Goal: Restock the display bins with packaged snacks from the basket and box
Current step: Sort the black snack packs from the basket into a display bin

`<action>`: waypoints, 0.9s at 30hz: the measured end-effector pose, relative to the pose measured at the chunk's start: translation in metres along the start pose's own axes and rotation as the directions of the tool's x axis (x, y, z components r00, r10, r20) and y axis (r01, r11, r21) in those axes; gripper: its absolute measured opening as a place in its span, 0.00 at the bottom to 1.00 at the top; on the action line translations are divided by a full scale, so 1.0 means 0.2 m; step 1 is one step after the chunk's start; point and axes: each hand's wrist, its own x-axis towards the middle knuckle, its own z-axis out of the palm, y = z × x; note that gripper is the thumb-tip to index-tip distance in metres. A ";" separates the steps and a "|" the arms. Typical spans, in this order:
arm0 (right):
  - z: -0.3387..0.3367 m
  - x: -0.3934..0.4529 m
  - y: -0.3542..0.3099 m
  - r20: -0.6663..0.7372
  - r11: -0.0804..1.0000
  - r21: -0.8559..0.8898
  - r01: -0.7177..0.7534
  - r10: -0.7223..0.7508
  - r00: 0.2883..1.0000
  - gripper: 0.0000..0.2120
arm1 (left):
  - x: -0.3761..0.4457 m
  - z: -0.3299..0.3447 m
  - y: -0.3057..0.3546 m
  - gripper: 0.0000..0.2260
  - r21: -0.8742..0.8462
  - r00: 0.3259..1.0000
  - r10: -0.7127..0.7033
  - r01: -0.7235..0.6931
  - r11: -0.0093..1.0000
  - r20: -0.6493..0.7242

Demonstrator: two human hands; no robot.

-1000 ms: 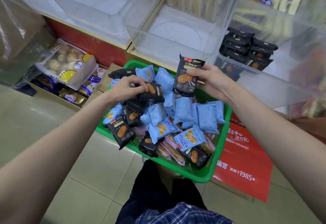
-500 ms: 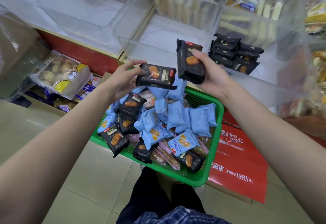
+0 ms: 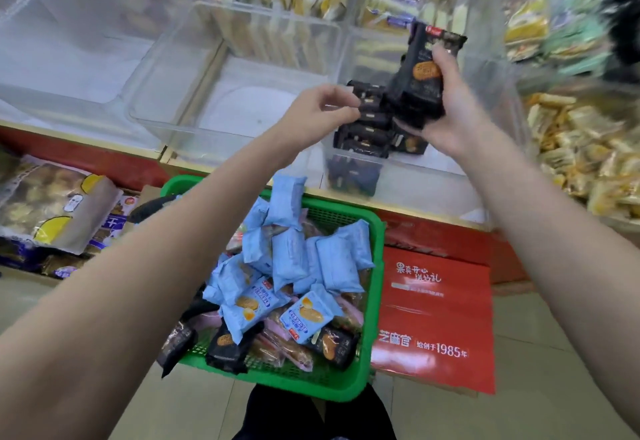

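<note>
Fingers of the right hand [image 3: 450, 107] clutch black snack packets [image 3: 420, 72] above the clear bin [image 3: 360, 176]; left hand [image 3: 318, 110] pinches nothing visible. Loose stack could spill outside.

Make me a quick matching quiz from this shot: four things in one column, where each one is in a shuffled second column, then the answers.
Things
1. black packets
2. light blue packets
3. green basket
4. red box

Places
A. piled in the basket
B. flat on the floor, to the right of the basket
C. gripped in the right hand
D. on the floor below the clear bins

Pairs: 1-C, 2-A, 3-D, 4-B
</note>
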 end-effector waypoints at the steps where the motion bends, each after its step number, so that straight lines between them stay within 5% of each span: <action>1: -0.10 0.05 -0.03 -0.056 0.982 -0.186 0.038 -0.050 0.997 0.12 | 0.05 0.02 0.01 0.05 0.089 1.000 0.006 -0.008 0.996 0.021; 2: -0.20 0.10 -0.04 -0.090 0.891 -0.448 0.071 -0.124 0.988 0.09 | 0.10 0.05 0.01 0.06 0.188 0.999 0.012 -0.020 0.982 0.043; 4: -0.39 0.19 -0.03 0.014 0.408 -0.908 0.094 -0.196 0.981 0.13 | 0.20 0.12 0.01 0.11 0.403 0.994 0.021 -0.063 0.913 0.108; 6: -0.48 0.27 0.03 0.163 -0.075 -0.983 0.166 0.047 0.985 0.20 | 0.28 0.19 -0.02 0.16 0.600 0.983 -0.003 -0.109 0.792 0.183; 9: -0.47 0.36 0.13 0.207 -0.419 -0.855 0.306 0.264 0.942 0.25 | 0.37 0.29 -0.06 0.19 0.817 0.948 -0.139 -0.164 0.554 0.284; 13: -0.43 0.43 0.24 0.306 -0.530 -0.736 0.421 0.294 0.906 0.31 | 0.47 0.34 -0.17 0.19 0.919 0.862 -0.393 -0.181 0.351 0.320; 19: -0.44 0.45 0.24 0.403 -0.714 -0.590 0.376 0.143 0.904 0.51 | 0.53 0.35 -0.28 0.13 0.953 0.840 -0.461 -0.199 0.230 0.286; 24: -0.41 0.45 0.26 0.045 -0.562 -0.820 0.109 0.127 0.991 0.41 | 0.54 0.35 -0.27 0.14 0.952 0.848 -0.450 -0.185 0.244 0.280; 27: -0.35 0.42 0.23 0.022 -0.501 -0.863 0.070 0.102 0.995 0.43 | 0.46 0.31 -0.17 0.11 0.923 0.942 -0.224 -0.164 0.348 0.251</action>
